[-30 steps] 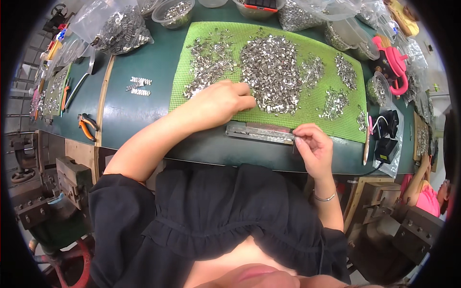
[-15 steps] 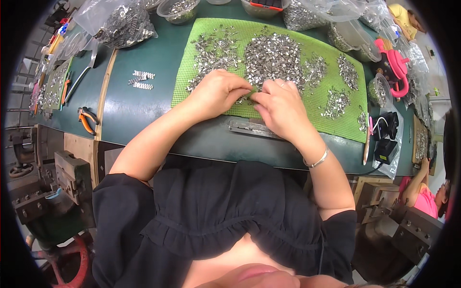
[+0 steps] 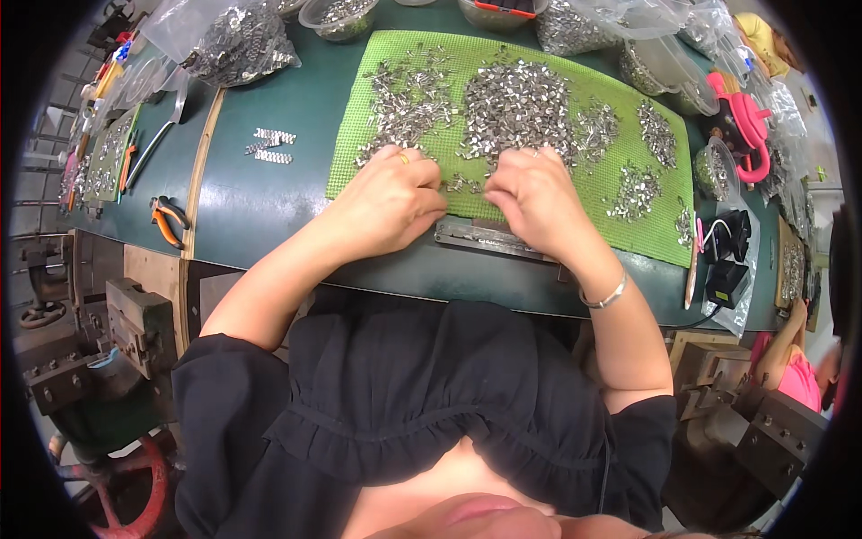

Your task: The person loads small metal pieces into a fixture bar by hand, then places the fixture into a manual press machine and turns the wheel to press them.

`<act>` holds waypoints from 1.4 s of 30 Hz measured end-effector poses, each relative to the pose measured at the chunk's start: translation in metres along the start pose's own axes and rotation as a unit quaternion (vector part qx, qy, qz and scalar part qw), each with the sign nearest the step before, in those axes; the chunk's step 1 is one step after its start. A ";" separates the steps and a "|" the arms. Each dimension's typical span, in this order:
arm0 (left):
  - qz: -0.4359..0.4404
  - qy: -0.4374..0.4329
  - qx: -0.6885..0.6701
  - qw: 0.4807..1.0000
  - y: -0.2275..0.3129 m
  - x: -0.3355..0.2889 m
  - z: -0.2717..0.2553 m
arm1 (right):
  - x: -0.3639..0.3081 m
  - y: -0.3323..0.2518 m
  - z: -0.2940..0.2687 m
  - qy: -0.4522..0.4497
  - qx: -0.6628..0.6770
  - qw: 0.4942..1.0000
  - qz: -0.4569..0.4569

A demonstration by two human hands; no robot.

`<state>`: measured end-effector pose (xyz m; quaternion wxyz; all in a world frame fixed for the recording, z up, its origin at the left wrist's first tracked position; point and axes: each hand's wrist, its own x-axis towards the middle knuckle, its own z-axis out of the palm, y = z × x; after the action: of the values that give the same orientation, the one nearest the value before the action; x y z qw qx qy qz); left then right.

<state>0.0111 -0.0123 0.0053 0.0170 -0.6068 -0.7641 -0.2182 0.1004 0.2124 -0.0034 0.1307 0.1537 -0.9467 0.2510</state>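
My left hand [image 3: 392, 199] rests at the near left part of a green textured mat [image 3: 588, 214], its fingers curled in beside a heap of small silver metal pieces [image 3: 409, 103]. Close to the largest heap of flat metal pieces [image 3: 516, 110] is my right hand [image 3: 537, 193], thumb and fingers pressed together. Whatever either hand holds is hidden or too small to make out. A few loose pieces [image 3: 462, 184] lie between the hands. Just below them, a slotted metal bar [image 3: 476, 235] lies along the mat's near edge, partly behind my right hand.
Short assembled metal strips [image 3: 272, 146] lie left of the mat, with orange-handled pliers [image 3: 168, 222] farther left. Bags of metal parts [image 3: 241, 49] and plastic tubs [image 3: 339, 18] line the back. A pink-lidded jug [image 3: 741, 117] and black adapter [image 3: 725, 283] stand right. Another person's arm [image 3: 790, 337] shows far right.
My hands were together over the mat; now they are apart. The left has drawn back to the left, the right slightly to the right, uncovering the loose pieces between.
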 end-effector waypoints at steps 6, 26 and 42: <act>-0.012 0.010 -0.027 0.999 -0.004 0.002 0.002 | -0.001 -0.011 0.000 -0.037 -0.033 0.998 0.047; -0.161 0.085 -0.304 0.935 0.046 0.004 0.022 | -0.049 -0.018 -0.021 0.066 0.190 0.976 0.080; -0.037 0.154 -0.111 0.981 0.054 0.001 0.049 | -0.072 -0.022 -0.011 0.071 0.177 0.979 0.071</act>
<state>0.0734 0.0154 -0.0219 0.0588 -0.5359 -0.7452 -0.3924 0.1759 0.2160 -0.0078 0.1498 0.0892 -0.8840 0.4337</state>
